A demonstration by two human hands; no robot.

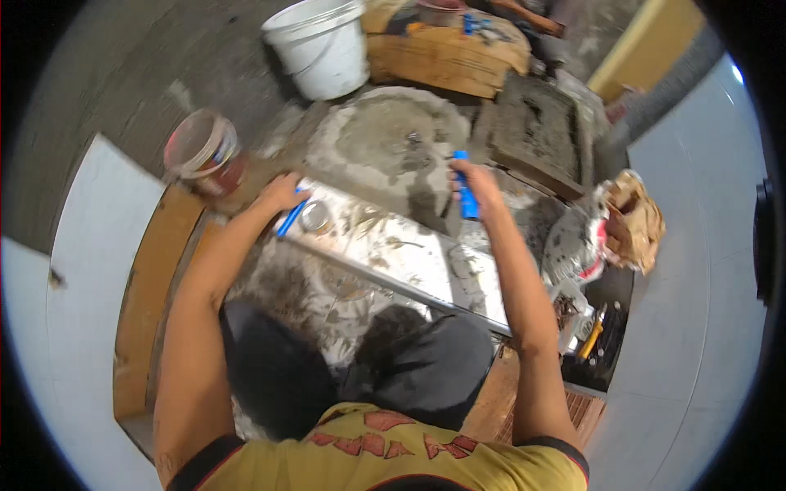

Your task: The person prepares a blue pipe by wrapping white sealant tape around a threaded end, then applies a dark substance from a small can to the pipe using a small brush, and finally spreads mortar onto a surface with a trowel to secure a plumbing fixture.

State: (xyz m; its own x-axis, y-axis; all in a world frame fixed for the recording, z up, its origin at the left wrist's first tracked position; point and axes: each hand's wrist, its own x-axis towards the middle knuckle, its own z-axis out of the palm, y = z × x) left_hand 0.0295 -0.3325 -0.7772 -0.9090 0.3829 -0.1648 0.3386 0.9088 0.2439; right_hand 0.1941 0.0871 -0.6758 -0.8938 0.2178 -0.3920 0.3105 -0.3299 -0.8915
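Observation:
A white board [393, 245], smeared with grey and brown marks, lies slantwise in front of my knees. At its left end my left hand [282, 193] is closed on the upper end of a slim blue plastic piece [293, 214]. Beside that piece, on the board, rests a small round clear container [314, 217]. My right hand [481, 186] is raised over the board's far side, its fingers wrapped round a flat blue plastic piece [467, 196]. Both pieces are partly hidden by my fingers, and their exact kind does not show.
Beyond the board is a round wet cement patch [393, 135]. A white bucket [323, 53], a reddish pail [205, 155] and a cardboard box [442, 57] stand around it. On the right lie a mortar tray [536, 131], a crumpled paper bag [634, 221] and yellow-handled pliers [591, 337].

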